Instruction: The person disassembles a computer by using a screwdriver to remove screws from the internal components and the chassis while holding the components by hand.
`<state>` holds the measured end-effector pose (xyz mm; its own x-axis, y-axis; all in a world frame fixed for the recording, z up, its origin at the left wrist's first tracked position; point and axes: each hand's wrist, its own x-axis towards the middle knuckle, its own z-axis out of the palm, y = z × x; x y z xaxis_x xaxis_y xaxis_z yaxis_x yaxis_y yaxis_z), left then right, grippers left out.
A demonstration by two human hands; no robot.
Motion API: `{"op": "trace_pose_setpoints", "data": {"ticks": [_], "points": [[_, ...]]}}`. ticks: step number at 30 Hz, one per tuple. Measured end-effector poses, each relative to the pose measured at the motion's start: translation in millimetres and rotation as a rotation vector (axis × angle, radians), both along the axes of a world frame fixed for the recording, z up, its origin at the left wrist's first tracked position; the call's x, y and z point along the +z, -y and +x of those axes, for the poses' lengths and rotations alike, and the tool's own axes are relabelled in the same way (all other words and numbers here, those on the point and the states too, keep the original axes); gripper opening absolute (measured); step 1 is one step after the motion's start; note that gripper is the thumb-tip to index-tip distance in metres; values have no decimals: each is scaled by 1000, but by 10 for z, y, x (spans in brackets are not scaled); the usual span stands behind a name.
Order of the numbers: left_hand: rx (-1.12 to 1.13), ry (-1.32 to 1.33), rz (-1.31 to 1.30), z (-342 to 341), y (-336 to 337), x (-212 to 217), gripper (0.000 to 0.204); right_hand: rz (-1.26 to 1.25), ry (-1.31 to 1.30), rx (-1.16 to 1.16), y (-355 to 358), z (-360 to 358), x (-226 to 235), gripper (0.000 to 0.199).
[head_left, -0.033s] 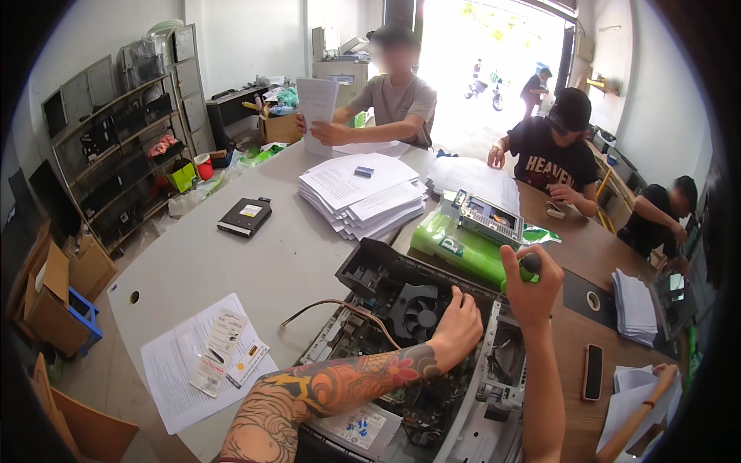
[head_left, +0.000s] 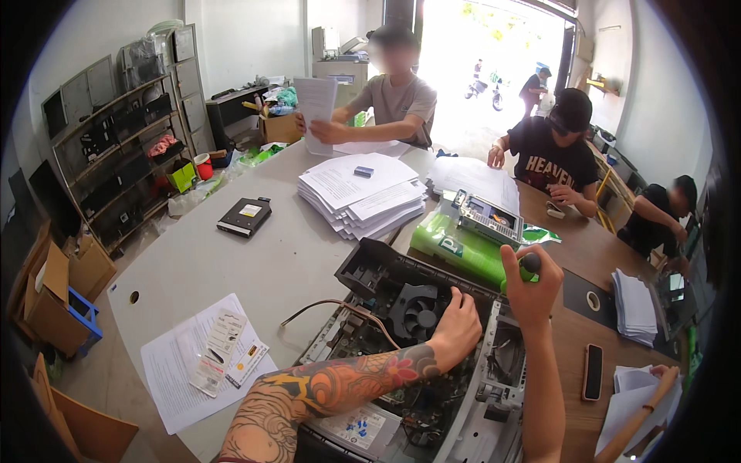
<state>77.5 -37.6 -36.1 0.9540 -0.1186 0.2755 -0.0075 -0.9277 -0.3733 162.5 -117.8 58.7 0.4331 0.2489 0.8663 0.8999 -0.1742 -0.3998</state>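
Observation:
An opened desktop computer case [head_left: 475, 432] lies in front of me, its inner boards and cables exposed. Near its far end sits a black cooling fan [head_left: 421, 315]. My tattooed left hand [head_left: 457, 328] reaches across the case, with bent fingers gripping the fan's right edge; some fingertips are hidden. Raised over the right side of the case, my right hand [head_left: 538, 292] is closed around a screwdriver [head_left: 529, 264] with a black and green handle. Its tip is out of sight. Several small blue pieces [head_left: 360, 427] rest on a labelled silver part at the case's near left.
Left of the case are printed sheets [head_left: 166, 386] with small packets on top. Beyond it stand a paper stack [head_left: 359, 193], a black optical drive [head_left: 244, 217], a green roll [head_left: 440, 245] and a metal drive unit [head_left: 488, 220]. A phone [head_left: 592, 372] lies right; co-workers sit around the table.
Both my hands stay where they were. The co-worker across the table has tilted the upright papers slightly left, and the hand at the lower right has shifted a little.

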Motion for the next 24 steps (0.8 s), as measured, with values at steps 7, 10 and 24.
{"op": "trace_pose_setpoints", "data": {"ticks": [7,10,24], "points": [[-18,-30,-19,-3,-42,-47,34,3,5,7,-7,-19,-12,34],[-33,-41,-15,13,-1,15,33,-3,20,-15,30,-15,30,35],[-25,-199,-15,-78,-3,144,29,18,0,17,5,-22,11,33]]}}
